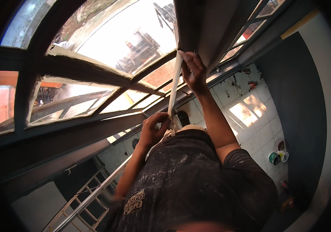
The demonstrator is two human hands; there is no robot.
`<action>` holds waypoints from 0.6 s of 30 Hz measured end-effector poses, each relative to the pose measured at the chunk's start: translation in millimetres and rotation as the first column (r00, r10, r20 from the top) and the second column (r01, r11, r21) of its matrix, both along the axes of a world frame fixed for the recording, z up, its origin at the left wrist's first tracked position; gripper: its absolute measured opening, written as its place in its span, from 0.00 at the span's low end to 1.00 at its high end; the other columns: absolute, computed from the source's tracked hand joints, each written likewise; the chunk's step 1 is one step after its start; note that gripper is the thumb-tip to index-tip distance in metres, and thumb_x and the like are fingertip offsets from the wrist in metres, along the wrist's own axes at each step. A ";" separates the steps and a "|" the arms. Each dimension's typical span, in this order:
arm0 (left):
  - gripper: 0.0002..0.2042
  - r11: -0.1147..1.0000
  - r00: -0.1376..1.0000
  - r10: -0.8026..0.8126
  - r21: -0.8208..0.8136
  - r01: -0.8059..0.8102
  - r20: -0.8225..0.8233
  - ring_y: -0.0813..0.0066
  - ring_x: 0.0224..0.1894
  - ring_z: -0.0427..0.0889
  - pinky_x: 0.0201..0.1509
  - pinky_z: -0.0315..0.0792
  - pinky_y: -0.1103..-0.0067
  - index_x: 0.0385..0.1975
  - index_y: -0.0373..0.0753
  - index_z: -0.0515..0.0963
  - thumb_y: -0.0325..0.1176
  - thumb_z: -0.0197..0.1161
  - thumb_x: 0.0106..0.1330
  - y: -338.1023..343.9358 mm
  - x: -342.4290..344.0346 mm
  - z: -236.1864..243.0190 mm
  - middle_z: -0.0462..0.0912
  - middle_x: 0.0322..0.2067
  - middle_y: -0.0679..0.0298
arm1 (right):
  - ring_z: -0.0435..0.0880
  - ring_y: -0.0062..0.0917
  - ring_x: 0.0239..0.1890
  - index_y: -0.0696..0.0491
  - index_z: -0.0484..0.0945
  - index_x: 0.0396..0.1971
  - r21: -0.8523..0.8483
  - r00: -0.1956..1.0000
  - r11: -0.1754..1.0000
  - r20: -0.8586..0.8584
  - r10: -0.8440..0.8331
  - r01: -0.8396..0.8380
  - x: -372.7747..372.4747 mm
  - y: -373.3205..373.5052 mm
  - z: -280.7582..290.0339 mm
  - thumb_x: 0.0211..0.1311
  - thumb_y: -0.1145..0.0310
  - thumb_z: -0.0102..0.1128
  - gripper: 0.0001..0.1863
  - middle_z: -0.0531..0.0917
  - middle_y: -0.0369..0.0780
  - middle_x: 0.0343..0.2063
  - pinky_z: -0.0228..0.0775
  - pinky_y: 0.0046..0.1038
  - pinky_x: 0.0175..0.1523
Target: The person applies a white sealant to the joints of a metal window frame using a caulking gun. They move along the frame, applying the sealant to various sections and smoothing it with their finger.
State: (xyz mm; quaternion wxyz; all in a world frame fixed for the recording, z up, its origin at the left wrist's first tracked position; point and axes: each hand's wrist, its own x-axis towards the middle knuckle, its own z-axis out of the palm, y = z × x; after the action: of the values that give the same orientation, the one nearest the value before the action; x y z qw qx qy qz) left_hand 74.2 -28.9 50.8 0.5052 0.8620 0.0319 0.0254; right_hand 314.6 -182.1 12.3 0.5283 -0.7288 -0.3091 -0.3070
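A long, narrow white strip, apparently tape (174, 85), runs almost vertically along the dark window frame (188, 23). My right hand (192, 71) pinches its upper end at the edge of the frame, beside the window panes. My left hand (154, 127) is lower, near my waist, its fingers closed on the lower end of the same strip. Paint-edged glass panes (69, 102) in dark bars are to the left of both hands.
A metal ladder (88, 201) and a long pale rail (80, 208) are at the lower left. Tiled floor (256, 143) lies below right, with paint cans (274, 157) and small scattered debris (252, 85). A dark grey wall band (304, 96) curves along the right.
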 end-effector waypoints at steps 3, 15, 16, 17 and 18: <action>0.09 1.000 1.000 -0.004 0.003 0.004 0.027 0.61 0.40 0.93 0.47 0.84 0.71 0.46 0.32 0.86 0.22 0.72 0.68 -3.8 -0.3 8.5 0.91 0.38 0.55 | 0.91 0.33 0.40 0.52 0.85 0.60 0.068 0.988 0.997 -0.151 -0.029 0.040 -2.2 7.8 -8.0 0.68 0.81 0.70 0.22 0.87 0.41 0.49 0.86 0.30 0.40; 0.10 0.982 0.964 -0.186 -0.005 0.190 0.190 0.63 0.39 0.91 0.43 0.83 0.71 0.42 0.35 0.84 0.18 0.73 0.64 -16.6 1.9 26.0 0.89 0.37 0.57 | 0.91 0.35 0.37 0.52 0.85 0.52 -0.421 0.991 0.900 0.111 -0.075 0.115 23.3 5.5 19.7 0.61 0.80 0.71 0.19 0.84 0.38 0.47 0.87 0.33 0.39; 0.09 0.982 0.964 -0.186 0.005 0.189 0.191 0.63 0.39 0.91 0.43 0.83 0.70 0.42 0.35 0.84 0.18 0.74 0.64 -17.4 2.0 26.5 0.89 0.37 0.57 | 0.91 0.35 0.37 0.52 0.85 0.51 -0.456 0.988 0.881 0.136 -0.073 0.127 25.5 6.8 20.0 0.61 0.79 0.70 0.18 0.84 0.38 0.46 0.87 0.33 0.39; 0.09 0.982 0.963 -0.185 0.014 0.186 0.195 0.63 0.39 0.91 0.43 0.83 0.70 0.42 0.35 0.84 0.18 0.74 0.64 -18.8 2.4 25.8 0.89 0.37 0.57 | 0.91 0.34 0.36 0.53 0.84 0.50 -0.491 0.984 0.860 0.162 -0.068 0.140 27.5 7.1 20.1 0.61 0.79 0.69 0.17 0.83 0.38 0.46 0.87 0.33 0.38; 0.09 0.983 0.963 -0.184 0.022 0.184 0.198 0.63 0.39 0.91 0.44 0.83 0.70 0.42 0.35 0.84 0.19 0.74 0.64 -19.6 2.5 24.9 0.89 0.37 0.57 | 0.91 0.34 0.37 0.53 0.84 0.50 -0.524 0.981 0.837 0.180 -0.073 0.159 28.3 7.6 20.9 0.62 0.79 0.68 0.16 0.83 0.38 0.46 0.87 0.32 0.38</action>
State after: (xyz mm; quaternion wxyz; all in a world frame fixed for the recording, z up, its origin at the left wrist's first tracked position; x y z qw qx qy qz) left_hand 76.7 -48.5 75.8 0.5046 0.8552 -0.0991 0.0643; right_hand 342.8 -174.5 33.2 0.2589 -0.8389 -0.3772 -0.2950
